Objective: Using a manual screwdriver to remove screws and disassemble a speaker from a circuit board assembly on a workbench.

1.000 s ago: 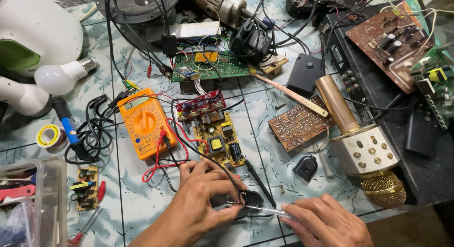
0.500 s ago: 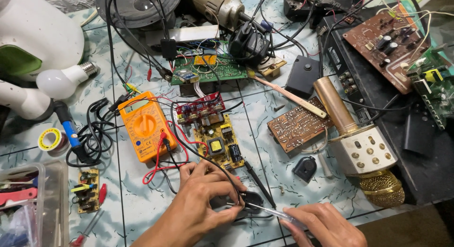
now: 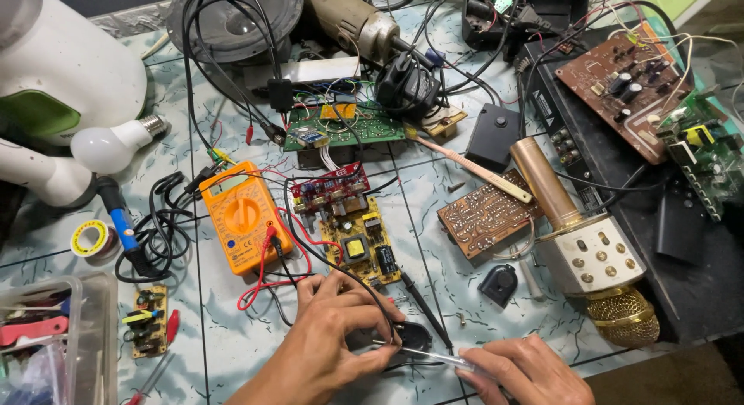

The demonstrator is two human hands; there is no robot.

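My left hand (image 3: 329, 335) pinches a small black part (image 3: 411, 333) against the table near the bottom middle. From the right, my right hand (image 3: 527, 370) holds a thin clear-handled tool (image 3: 430, 356) whose metal tip points left and touches that part. A black probe lead (image 3: 422, 306) lies just above my fingers. Behind them sit a yellow circuit board (image 3: 360, 242) and a small red board (image 3: 329, 186). An orange multimeter (image 3: 244, 217) with red and black leads lies to the left.
A gold microphone (image 3: 585, 246) lies at the right beside a brown circuit board (image 3: 484, 215). A green board (image 3: 345, 126) and tangled cables fill the back. A white bulb (image 3: 112, 145), solder roll (image 3: 93, 238) and clear plastic box (image 3: 54, 343) are at left.
Both hands have stayed on the small black part. My right hand has shifted slightly with the tool, and the view has drifted a little.
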